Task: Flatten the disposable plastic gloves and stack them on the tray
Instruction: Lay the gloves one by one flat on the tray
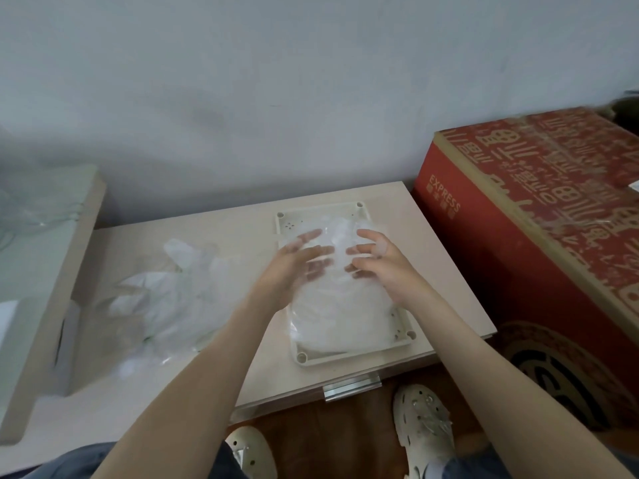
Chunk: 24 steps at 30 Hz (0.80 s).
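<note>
Left of the tray (301, 358) sits the loose pile of gloves (166, 292), plenty of room there. Over the tray, left hand (294, 267) lies straight-fingered against a see-through glove (336, 248), right hand (380, 267) curls onto its other side (blurry, so that grip's a guess). The flat stack (345, 316) lies straight below, lengthwise along the tray. Red box (518, 219) crowds the tray's right.

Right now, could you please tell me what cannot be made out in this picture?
Head view only:
1. Glove count in the stack on the tray: clear layers merge.
2. Whether the right hand pinches a glove: motion blur and clear film hide it.
3. Single gloves in the loose glove pile left of the tray: blurred together.
4. What the dark object at top right is: blurred, cut off by the edge.
</note>
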{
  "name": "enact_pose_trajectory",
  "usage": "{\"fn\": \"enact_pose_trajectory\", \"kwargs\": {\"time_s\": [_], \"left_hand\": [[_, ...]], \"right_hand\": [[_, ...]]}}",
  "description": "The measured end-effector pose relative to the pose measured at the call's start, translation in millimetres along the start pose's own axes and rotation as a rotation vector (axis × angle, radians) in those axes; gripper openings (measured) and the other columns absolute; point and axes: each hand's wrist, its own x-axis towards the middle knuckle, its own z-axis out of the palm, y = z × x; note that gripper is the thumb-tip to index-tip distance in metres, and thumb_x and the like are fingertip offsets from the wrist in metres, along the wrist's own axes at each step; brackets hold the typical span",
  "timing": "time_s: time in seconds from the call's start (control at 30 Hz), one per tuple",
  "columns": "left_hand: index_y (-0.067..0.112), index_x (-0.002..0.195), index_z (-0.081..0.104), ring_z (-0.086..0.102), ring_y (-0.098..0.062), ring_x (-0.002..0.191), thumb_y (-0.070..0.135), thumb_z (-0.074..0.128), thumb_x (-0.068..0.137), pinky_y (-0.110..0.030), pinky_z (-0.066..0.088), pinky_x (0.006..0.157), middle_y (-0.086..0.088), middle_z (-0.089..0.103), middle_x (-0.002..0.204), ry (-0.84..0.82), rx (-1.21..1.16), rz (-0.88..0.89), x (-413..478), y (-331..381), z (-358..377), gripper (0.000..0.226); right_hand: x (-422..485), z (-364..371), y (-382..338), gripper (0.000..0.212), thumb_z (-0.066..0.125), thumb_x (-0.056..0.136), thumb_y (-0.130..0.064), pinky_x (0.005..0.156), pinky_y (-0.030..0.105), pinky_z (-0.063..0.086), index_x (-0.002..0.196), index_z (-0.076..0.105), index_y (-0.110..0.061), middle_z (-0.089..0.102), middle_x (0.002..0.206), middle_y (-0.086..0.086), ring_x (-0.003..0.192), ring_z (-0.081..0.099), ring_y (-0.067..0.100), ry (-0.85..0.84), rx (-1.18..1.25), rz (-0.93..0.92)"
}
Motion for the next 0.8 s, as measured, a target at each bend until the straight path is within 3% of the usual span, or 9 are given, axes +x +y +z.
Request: {"fn": "enact_pose_trajectory", "kwargs": {"time_s": [0.13,0.23,0.37,0.43,0.5,0.57,0.7,0.8], "left_hand": [[0.017,0.134,0.050,0.066,-0.023,0.096,0.006,0.051,0.095,-0.031,0.048,0.090,-0.004,0.068,0.107,-0.088,-0.013,0.004,1.5,1.0,-4.1,0.041],[0.019,0.132,0.053,0.068,-0.025,0.095,0.005,0.051,0.095,-0.032,0.052,0.089,-0.006,0.068,0.110,-0.123,-0.003,0.004,-1.6,4.2,-0.8,0.039],[0.020,0.131,0.053,0.069,-0.025,0.088,0.004,0.048,0.097,-0.032,0.054,0.086,-0.007,0.069,0.113,-0.211,0.016,0.010,-7.0,12.7,6.3,0.038],[0.021,0.134,0.049,0.070,-0.025,0.088,0.003,0.047,0.097,-0.032,0.055,0.085,-0.008,0.067,0.119,-0.253,0.047,0.007,-10.1,16.1,10.2,0.041],[0.026,0.136,0.047,0.072,-0.022,0.087,0.003,0.045,0.098,-0.029,0.057,0.079,-0.005,0.065,0.124,-0.296,0.079,0.004,-13.2,18.9,13.5,0.044],[0.029,0.136,0.045,0.073,-0.020,0.085,0.002,0.046,0.096,-0.026,0.056,0.072,-0.003,0.065,0.126,-0.334,0.070,0.002,-16.4,22.3,18.0,0.049],[0.034,0.137,0.042,0.073,-0.024,0.084,0.002,0.047,0.094,-0.026,0.055,0.072,0.006,0.069,0.114,-0.355,0.017,0.034,-20.3,28.4,24.2,0.054],[0.037,0.136,0.044,0.073,-0.026,0.082,0.001,0.048,0.094,-0.024,0.055,0.069,0.013,0.066,0.089,-0.342,0.036,0.049,-22.4,29.7,23.1,0.056]], "right_hand": [[2.3,-5.9,-2.3,0.052,0.058,0.091,0.000,0.084,0.032,0.050,0.138,0.039,-0.014,0.061,0.111,0.008,0.084,0.071,0.020,-0.033,0.143,0.011],[4.0,-15.3,-12.4,0.052,0.057,0.092,-0.004,0.083,0.033,0.047,0.136,0.035,-0.021,0.058,0.115,0.007,0.093,0.068,0.024,0.005,0.311,0.002],[4.6,-37.6,-36.3,0.061,0.065,0.089,-0.024,0.084,0.022,0.043,0.140,0.033,-0.027,0.049,0.124,-0.004,0.109,0.055,0.012,0.152,-0.202,-0.086],[6.2,-47.0,-47.2,0.048,0.065,0.088,-0.027,0.084,0.016,0.039,0.132,0.046,-0.026,0.050,0.126,-0.005,0.115,0.050,0.007,0.187,-0.317,-0.164],[8.2,-48.2,-57.9,0.024,0.061,0.091,-0.030,0.087,0.018,0.046,0.114,0.064,-0.021,0.062,0.120,-0.003,0.109,0.057,0.008,0.080,-0.281,-0.122],[8.6,-44.4,-62.1,0.025,0.056,0.091,-0.033,0.097,0.034,0.049,0.096,0.071,-0.014,0.071,0.104,0.002,0.099,0.064,0.015,-0.124,-0.252,-0.077],[7.4,-29.6,-62.3,0.022,0.046,0.080,-0.019,0.076,0.028,0.048,0.087,0.062,-0.007,0.068,0.086,0.006,0.084,0.064,0.019,-0.361,0.058,-0.047],[8.5,-20.7,-59.1,0.017,0.048,0.079,-0.018,0.079,0.034,0.043,0.090,0.057,-0.008,0.064,0.096,0.014,0.094,0.058,0.026,-0.393,0.077,0.015]]}}
